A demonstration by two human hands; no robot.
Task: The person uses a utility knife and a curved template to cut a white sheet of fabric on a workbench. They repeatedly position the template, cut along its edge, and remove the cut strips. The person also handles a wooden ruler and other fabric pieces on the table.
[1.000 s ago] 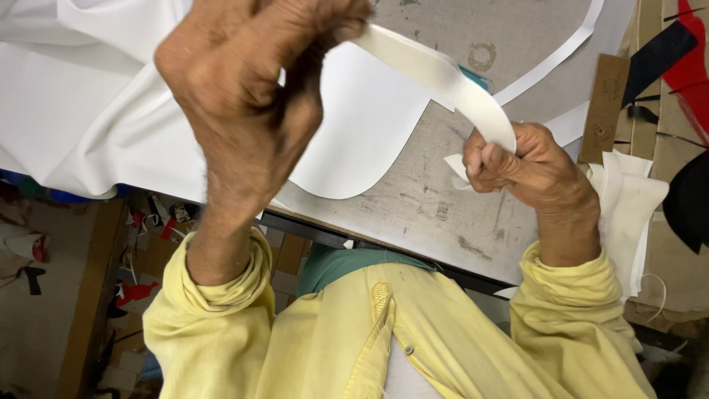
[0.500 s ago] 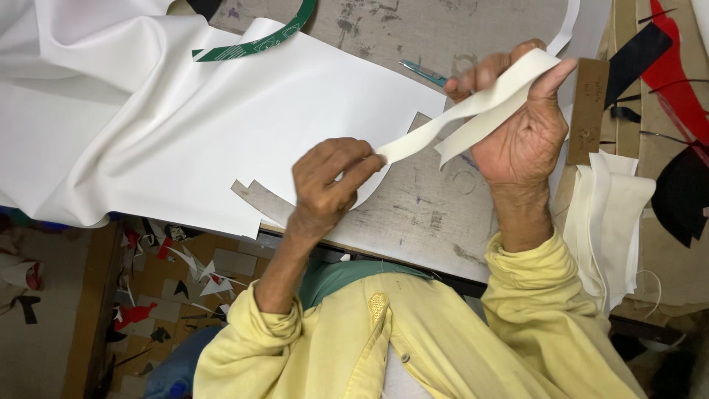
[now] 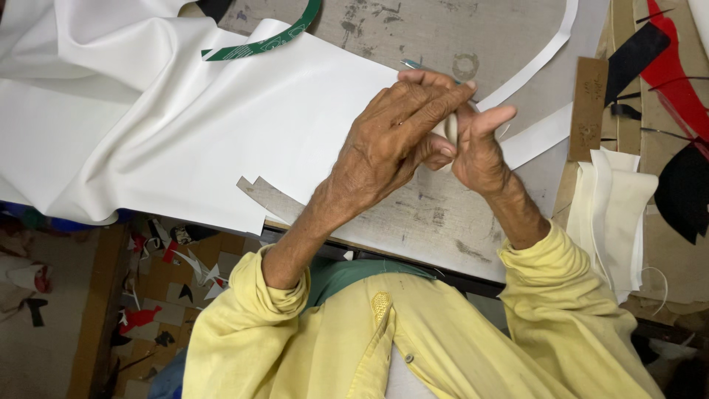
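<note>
- A small roll of white strip (image 3: 449, 130) is held between the two hands, above the grey worn table (image 3: 443, 214). Only a little part of it is visible, because the fingers cover most of it.
- The left hand (image 3: 391, 144) lies over the roll from the left side. Its fingers are stretched forward and pressed on the roll, and the thumb comes under it.
- The right hand (image 3: 480, 151) holds the roll from the other side. Its thumb points out to the right and the other fingers are curled behind, mostly hidden by the left hand. The two hands touch each other.
- Both arms wear yellow sleeves (image 3: 281, 325), pushed up from the wrists.
- Just behind the fingertips, a thin bluish tool (image 3: 415, 66) lies on the table; I cannot tell what kind it is.
- A large sheet of white material (image 3: 148, 133) covers the left part of the table and hangs over its front edge. A curved green strip (image 3: 269, 41) rests on its top.
- A grey cardboard piece (image 3: 269, 198) comes out from under the sheet near the left wrist.
- To the right of the hands, long white strips (image 3: 543, 137) lie on the table, and near the right edge there is a stack of white cut pieces (image 3: 613, 214).
- Further right are red and black cut shapes (image 3: 683, 185).
</note>
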